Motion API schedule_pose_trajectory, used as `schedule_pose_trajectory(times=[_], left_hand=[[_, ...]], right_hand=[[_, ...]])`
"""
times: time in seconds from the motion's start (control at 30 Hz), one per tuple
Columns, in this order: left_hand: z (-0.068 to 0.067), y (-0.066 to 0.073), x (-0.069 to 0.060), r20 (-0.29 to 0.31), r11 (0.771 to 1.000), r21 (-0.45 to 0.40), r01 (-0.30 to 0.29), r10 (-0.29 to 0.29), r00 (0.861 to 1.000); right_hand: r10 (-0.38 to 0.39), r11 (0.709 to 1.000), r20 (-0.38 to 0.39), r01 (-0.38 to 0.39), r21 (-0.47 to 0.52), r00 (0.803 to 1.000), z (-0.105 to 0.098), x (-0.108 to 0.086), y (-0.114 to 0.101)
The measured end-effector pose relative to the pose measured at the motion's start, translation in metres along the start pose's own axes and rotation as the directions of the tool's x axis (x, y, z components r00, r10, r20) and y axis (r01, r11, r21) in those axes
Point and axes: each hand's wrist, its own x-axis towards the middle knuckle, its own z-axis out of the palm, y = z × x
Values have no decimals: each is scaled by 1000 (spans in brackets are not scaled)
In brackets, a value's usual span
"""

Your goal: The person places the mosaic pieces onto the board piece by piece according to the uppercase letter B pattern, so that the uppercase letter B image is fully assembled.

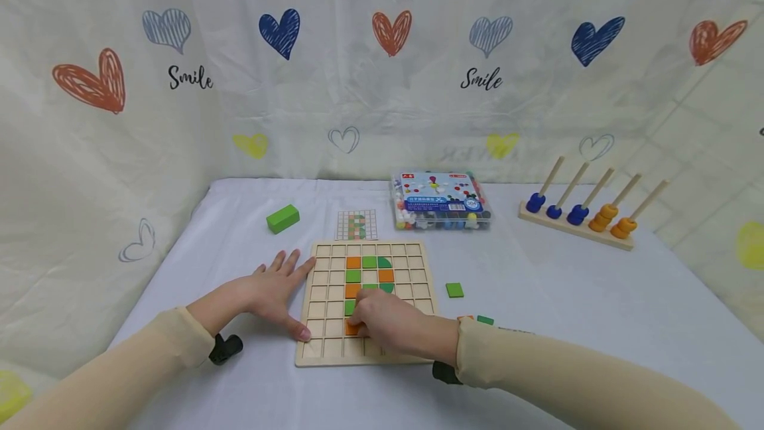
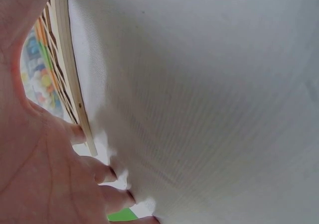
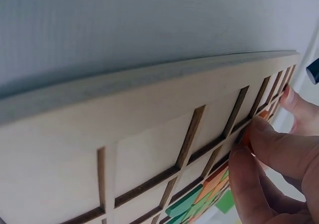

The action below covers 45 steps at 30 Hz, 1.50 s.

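A wooden grid board [image 1: 316,308] lies on the table with orange and green tiles in several middle cells. My left hand [image 1: 276,288] is spread at the board's left side, its thumb and index fingertip touching the edge. With thumb and index finger, my right hand [image 1: 390,319] pinches an orange square tile [image 1: 351,328] at a cell low in the tile column. The right wrist view shows that orange tile [image 3: 246,137] partly hidden between the fingers. Whether it sits fully down in the cell I cannot tell. My right hand covers some cells of the board.
A printed pattern card [image 1: 357,225] lies behind the board, with a green block [image 1: 283,219] to its left. Farther back stands a clear box of coloured parts [image 1: 442,201]. Right of the board lies a green tile [image 1: 455,290]; a bead-peg stand [image 1: 575,223] is far right.
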Motion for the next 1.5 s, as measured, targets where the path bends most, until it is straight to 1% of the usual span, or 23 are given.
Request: schedule_pose_trajectory(times=[0.2, 0.53, 0.6, 0.73, 0.87, 0.97, 1.07, 1.2, 1.3, 1.43, 1.5], left_hand=[[1, -1, 1, -2, 1000, 6, -3, 3, 1000], [0, -1, -2, 2, 1000, 6, -3, 3, 1000], [0, -1, -2, 3, 1000, 3, -1, 1, 1000], [0, -1, -2, 2, 1000, 0, -1, 1, 1000], [1, -1, -2, -2, 1000, 1, -2, 2, 1000], [2, -1, -2, -4, 1000, 4, -2, 2, 1000], [2, -1, -2, -3, 1000, 6, 0, 0, 1000], [1, 0, -1, -2, 1000, 3, 1, -1, 1000], [0, 0, -1, 1, 1000, 3, 2, -2, 1000], [-1, 1, 0, 8, 1000, 6, 7, -7, 1000], [-1, 1, 0, 9, 1000, 7, 9, -9, 1000]], right_hand=[[-13, 999, -8, 12, -41, 1000, 1, 3, -1], [10, 1000, -59, -11, -28, 998, 3, 6, -2], [16, 1000, -60, -18, -20, 998, 2, 6, -3], [30, 1000, -42, -30, 1, 999, 0, 5, -5], [28, 999, 0, -28, 15, 1000, -1, 3, -4], [29, 998, 34, -31, 50, 999, -4, -1, -2], [20, 993, 58, -27, 112, 998, -8, -5, 2], [-19, 983, 55, 9, 186, 998, -16, -12, 12], [-42, 975, 30, 34, 222, 999, -21, -19, 22], [-71, 969, -16, 73, 235, 997, -28, -33, 42], [-56, 968, -25, 60, 243, 998, -31, -40, 55]])
